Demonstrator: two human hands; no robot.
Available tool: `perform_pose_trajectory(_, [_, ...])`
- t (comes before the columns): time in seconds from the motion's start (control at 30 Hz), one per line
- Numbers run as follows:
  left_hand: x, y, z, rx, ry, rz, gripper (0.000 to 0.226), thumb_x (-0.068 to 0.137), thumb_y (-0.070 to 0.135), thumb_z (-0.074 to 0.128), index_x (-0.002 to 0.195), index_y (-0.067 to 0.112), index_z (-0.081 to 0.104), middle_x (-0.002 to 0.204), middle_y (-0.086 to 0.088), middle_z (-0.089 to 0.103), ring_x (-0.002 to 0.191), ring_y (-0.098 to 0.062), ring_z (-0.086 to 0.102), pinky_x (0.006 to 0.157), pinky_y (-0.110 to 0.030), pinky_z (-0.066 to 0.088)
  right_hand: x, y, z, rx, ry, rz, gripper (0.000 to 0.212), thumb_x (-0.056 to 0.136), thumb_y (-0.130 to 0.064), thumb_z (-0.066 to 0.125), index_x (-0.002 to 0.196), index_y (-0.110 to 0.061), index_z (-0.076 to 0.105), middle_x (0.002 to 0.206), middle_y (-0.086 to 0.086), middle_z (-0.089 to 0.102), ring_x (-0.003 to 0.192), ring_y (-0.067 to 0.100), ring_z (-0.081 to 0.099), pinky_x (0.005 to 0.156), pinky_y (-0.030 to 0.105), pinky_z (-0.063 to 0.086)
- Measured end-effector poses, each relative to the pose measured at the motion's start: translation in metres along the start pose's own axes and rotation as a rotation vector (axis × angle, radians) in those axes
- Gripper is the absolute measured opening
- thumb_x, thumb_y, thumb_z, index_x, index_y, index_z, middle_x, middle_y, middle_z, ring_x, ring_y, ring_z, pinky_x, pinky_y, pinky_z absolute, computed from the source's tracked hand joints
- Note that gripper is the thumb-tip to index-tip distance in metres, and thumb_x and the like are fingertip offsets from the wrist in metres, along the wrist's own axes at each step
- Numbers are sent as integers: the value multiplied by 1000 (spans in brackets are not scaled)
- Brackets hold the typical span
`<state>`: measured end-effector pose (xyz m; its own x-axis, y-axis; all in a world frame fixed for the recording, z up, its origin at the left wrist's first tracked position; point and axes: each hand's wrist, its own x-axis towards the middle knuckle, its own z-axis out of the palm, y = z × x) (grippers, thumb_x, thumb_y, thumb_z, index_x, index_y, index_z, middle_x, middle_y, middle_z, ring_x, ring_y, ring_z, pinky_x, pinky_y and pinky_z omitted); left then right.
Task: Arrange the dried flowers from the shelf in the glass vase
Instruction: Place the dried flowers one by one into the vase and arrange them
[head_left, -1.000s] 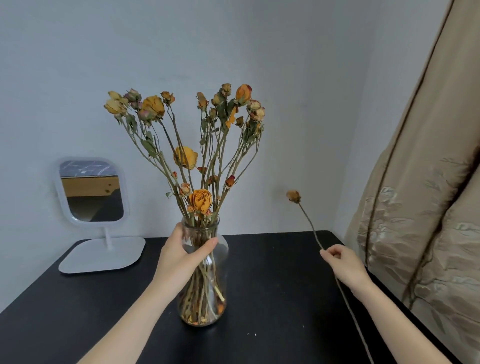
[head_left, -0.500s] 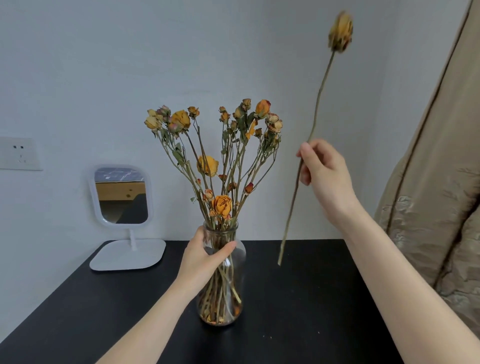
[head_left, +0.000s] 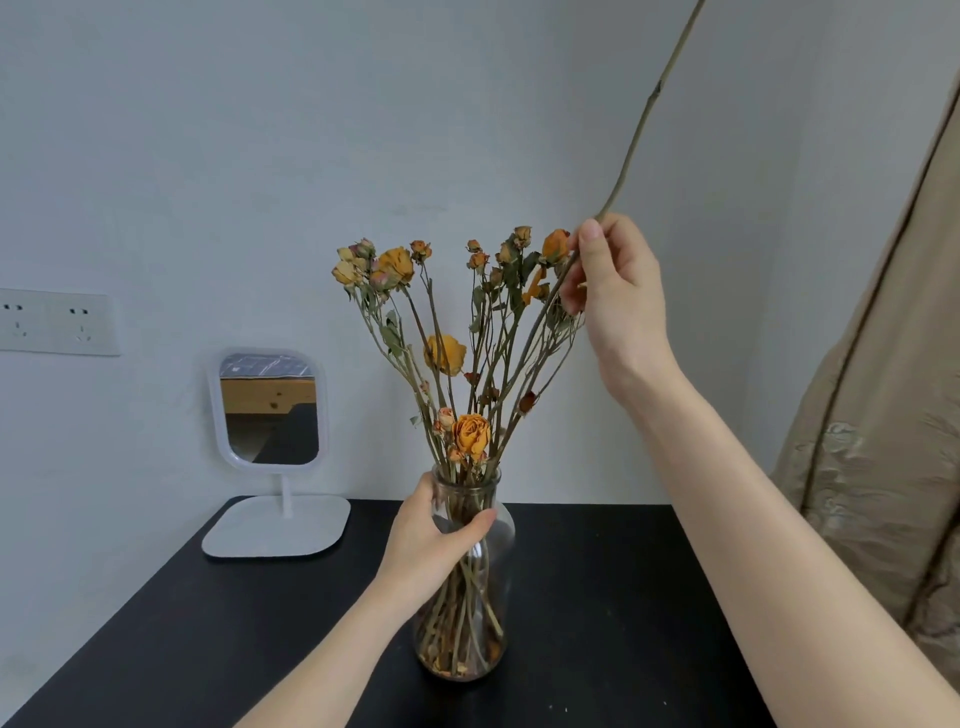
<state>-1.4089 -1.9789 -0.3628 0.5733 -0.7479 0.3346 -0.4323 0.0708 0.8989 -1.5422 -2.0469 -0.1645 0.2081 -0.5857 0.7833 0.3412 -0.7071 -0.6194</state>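
Observation:
A clear glass vase (head_left: 493, 597) stands on the black table (head_left: 597, 597), filled with several dried orange and yellow roses (head_left: 452, 353). My left hand (head_left: 431, 545) is wrapped around the vase's neck. My right hand (head_left: 618, 296) is raised beside the bouquet's right top and pinches a long bare dried stem (head_left: 644, 117). The stem slants from the upper right down among the other stems toward the vase mouth. Its flower head is out of view above the frame.
A small white mirror (head_left: 270, 410) on a flat stand sits at the table's back left. Wall sockets (head_left: 52, 322) are at the left. A beige curtain (head_left: 883, 415) hangs close on the right, past the table's right edge.
My right hand lifted the single stem from low at the right, raised it high, then brought it left over the bouquet so its lower end slants into the flowers. My left hand stayed on the vase.

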Motion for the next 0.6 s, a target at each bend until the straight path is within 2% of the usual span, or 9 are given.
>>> perform_pose_trajectory(0.1, [1, -2, 0, 17, 5, 7, 52, 74, 43, 71, 113, 42, 37, 101, 29, 48, 91, 5, 49, 71, -3, 35, 1, 0, 0, 21, 37, -13, 30, 101, -15, 35, 73, -20, 47, 71, 8, 51, 52, 8, 42, 52, 21, 38])
perform_pose_trajectory(0.2, [2, -4, 1, 24, 12, 19, 52, 74, 42, 72, 113, 42, 37, 102, 30, 48, 91, 6, 49, 72, -3, 36, 3, -2, 2, 16, 10, 6, 30, 100, -15, 35, 73, -19, 47, 71, 11, 51, 52, 8, 42, 51, 21, 38])
perform_pose_trajectory(0.3, [2, -4, 1, 28, 13, 19, 53, 74, 42, 72, 113, 43, 36, 100, 32, 47, 88, 9, 48, 73, -4, 35, -2, 2, 8, -136, -71, 82, 29, 100, -17, 37, 73, -20, 49, 63, 2, 47, 56, 15, 44, 57, 30, 38])
perform_pose_trajectory(0.4, [2, -4, 0, 24, 8, 25, 51, 74, 42, 71, 110, 46, 35, 97, 34, 47, 87, 13, 47, 65, -1, 36, -10, 5, 14, -271, -197, 161, 29, 99, -20, 41, 72, -19, 53, 67, 6, 49, 64, 23, 43, 61, 36, 38])
perform_pose_trajectory(0.47, [2, -4, 0, 20, 5, 25, 52, 74, 43, 71, 111, 46, 35, 98, 34, 47, 87, 13, 47, 66, -1, 36, -14, 6, 16, -381, -269, 182, 28, 98, -21, 43, 73, -19, 57, 68, 4, 55, 62, 20, 47, 58, 33, 41])
perform_pose_trajectory(0.6, [3, -4, 1, 26, 12, 17, 53, 73, 45, 71, 111, 45, 35, 98, 32, 47, 89, 8, 48, 70, -3, 35, -17, 12, 20, -508, -386, 218, 25, 95, -21, 50, 82, -8, 67, 75, 6, 64, 51, 11, 47, 46, 21, 41])
